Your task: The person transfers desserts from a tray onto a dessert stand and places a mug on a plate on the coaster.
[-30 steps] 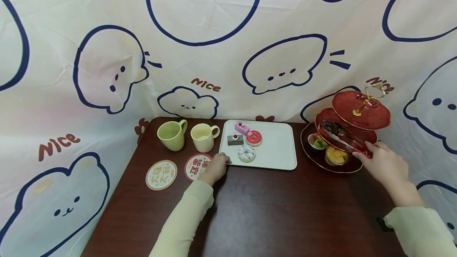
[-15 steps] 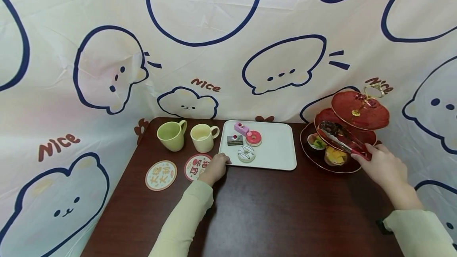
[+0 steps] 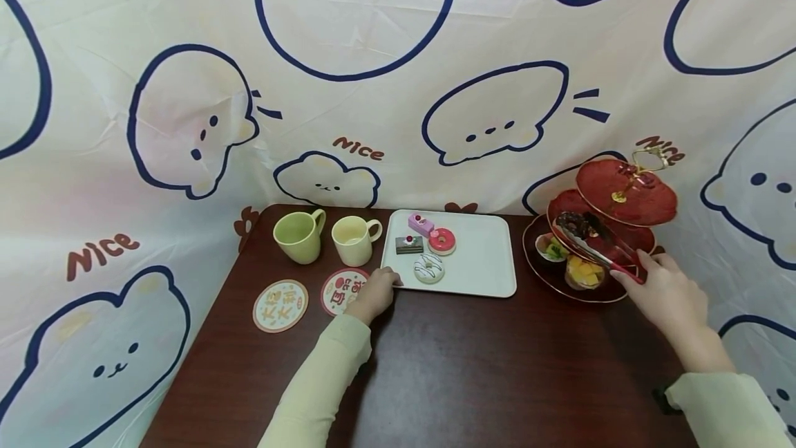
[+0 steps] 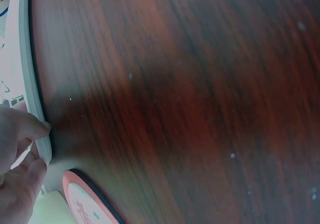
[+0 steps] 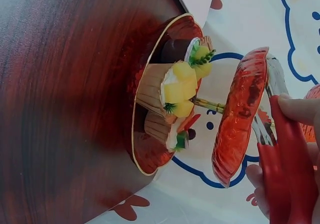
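Note:
In the head view my left hand [image 3: 375,294] pinches the near left corner of a white tray [image 3: 481,258]; the left wrist view shows thumb and fingers on its rim [image 4: 30,91]. On the tray lie a pink-iced donut [image 3: 442,241], a white donut [image 3: 429,268] and two small cake slices [image 3: 409,245]. My right hand [image 3: 670,299] grips red-handled tongs [image 5: 287,169]. Their metal ends reach over the middle tier of a red three-tier stand [image 3: 659,193], at a dark chocolate-coloured pastry [image 3: 571,222]. Whether the tips squeeze it cannot be told.
Cupcakes with fruit [image 5: 180,88] stand on the stand's bottom plate, below the tongs. A green mug [image 3: 298,237] and a cream mug [image 3: 354,240] stand left of the tray. Two round coasters [image 3: 281,305] lie in front of them. A patterned cloth hangs behind the table.
My right hand and the tongs have shifted very slightly left and down at the stand. The left hand and the tray have stayed put.

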Tool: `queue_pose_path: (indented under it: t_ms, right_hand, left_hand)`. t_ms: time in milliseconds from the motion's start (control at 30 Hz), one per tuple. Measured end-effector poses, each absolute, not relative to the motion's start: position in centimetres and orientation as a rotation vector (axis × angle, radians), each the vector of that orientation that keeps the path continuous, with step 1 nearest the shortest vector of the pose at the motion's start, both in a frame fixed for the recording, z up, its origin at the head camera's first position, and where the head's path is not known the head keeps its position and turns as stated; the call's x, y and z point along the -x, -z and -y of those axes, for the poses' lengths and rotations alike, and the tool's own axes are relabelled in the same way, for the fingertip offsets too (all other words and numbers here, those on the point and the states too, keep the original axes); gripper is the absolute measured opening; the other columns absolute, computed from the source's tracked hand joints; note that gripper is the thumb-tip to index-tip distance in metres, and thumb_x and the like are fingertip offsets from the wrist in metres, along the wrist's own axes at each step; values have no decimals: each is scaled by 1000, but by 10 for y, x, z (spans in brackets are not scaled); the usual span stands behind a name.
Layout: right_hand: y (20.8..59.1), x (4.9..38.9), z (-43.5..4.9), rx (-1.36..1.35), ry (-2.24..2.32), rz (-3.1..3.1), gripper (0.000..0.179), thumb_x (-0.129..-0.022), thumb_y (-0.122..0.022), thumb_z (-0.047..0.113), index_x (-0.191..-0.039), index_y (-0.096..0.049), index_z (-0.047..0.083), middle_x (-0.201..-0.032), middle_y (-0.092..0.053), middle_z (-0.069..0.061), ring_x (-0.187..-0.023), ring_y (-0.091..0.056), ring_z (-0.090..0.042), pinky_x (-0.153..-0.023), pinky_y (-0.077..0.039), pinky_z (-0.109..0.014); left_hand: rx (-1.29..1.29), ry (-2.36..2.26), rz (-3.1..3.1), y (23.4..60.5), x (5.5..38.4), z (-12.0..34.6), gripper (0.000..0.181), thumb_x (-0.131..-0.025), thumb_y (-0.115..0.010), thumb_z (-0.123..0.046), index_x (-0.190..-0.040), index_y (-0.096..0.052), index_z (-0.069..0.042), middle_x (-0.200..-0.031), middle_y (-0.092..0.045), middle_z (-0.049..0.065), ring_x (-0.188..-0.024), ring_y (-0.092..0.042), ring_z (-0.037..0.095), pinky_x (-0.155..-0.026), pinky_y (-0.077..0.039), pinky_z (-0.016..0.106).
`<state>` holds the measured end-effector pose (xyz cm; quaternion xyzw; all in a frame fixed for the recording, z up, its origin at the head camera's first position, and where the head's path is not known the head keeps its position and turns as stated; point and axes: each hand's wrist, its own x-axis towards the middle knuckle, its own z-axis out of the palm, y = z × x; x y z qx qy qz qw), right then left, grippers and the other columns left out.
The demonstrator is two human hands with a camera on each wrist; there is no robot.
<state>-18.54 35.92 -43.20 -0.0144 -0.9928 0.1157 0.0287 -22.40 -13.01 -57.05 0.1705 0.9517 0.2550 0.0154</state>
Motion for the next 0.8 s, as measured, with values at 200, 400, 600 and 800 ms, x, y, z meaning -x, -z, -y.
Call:
queue_pose_path:
  t_ms: [200, 400, 600, 800]
  right_hand:
    - [434, 183, -357, 50, -368, 3028, 86, -99, -59, 55, -145, -41, -15, -128, -42, -43, -92, -54, -65, -64, -49, -72]
    - [433, 180, -351, 19, -401, 2962, 84, -99, -61, 53, -147, -41, -13, -129, -43, -40, -94, -53, -65, -65, -46, -74]
    - [432, 171, -337, -52, -417, 2891, 79, -96, -68, 47, -145, -46, -11, -126, -47, -38, -95, -55, -60, -64, -48, -72]
    - [434, 168, -313, -149, -447, 2807, 72, -90, -77, 33, -143, -51, -8, -122, -53, -34, -90, -61, -52, -60, -52, -64]
  left_hand:
    - [-545, -773, -2975, 569, 224, 130, 29, -86, -55, 18, -94, -77, 0, -92, -66, 13, -93, -65, 33, -86, -56, 43]
    - [-531, -756, -2990, 568, 224, 130, 28, -86, -56, 17, -92, -77, 0, -90, -66, 12, -92, -64, 32, -86, -56, 43]
    - [-543, -755, -2981, 570, 222, 130, 28, -85, -56, 18, -92, -76, 1, -90, -66, 12, -92, -63, 33, -86, -56, 44]
    - [-538, -762, -2988, 569, 222, 130, 28, -85, -56, 18, -92, -76, 0, -91, -66, 11, -92, -63, 32, -85, -56, 43]
